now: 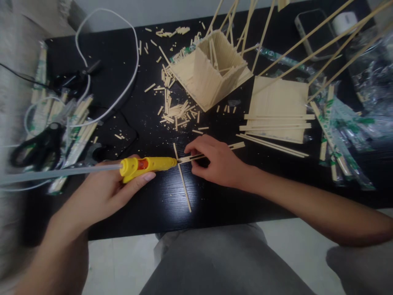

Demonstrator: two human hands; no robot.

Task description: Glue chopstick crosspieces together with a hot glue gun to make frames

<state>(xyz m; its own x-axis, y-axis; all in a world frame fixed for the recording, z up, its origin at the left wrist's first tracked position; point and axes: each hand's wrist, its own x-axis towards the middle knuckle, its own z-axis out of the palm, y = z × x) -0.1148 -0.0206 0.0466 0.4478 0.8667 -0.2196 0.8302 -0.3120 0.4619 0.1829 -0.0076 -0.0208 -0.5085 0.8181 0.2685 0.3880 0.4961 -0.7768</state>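
My left hand (123, 184) is wrapped round a yellow hot glue gun (150, 166), with a long translucent glue stick (76, 172) running out of its back end. The gun's nozzle meets the end of a pair of joined chopsticks (238, 146), close to a single thin stick (185, 188) lying crosswise on the table. Closed over the middle of the joined chopsticks, my right hand (219, 162) grips them with bent fingers. A dark slot shows between the two chopsticks.
Behind my hands stands an open box of glued sticks (211, 86) on a stick base. To its right lies a flat stick panel (279, 102) with chopsticks across it. Cut stick pieces (178, 112) are scattered about. Scissors (39, 147), wrapped chopsticks (340, 151) and a phone (317, 32) lie around.
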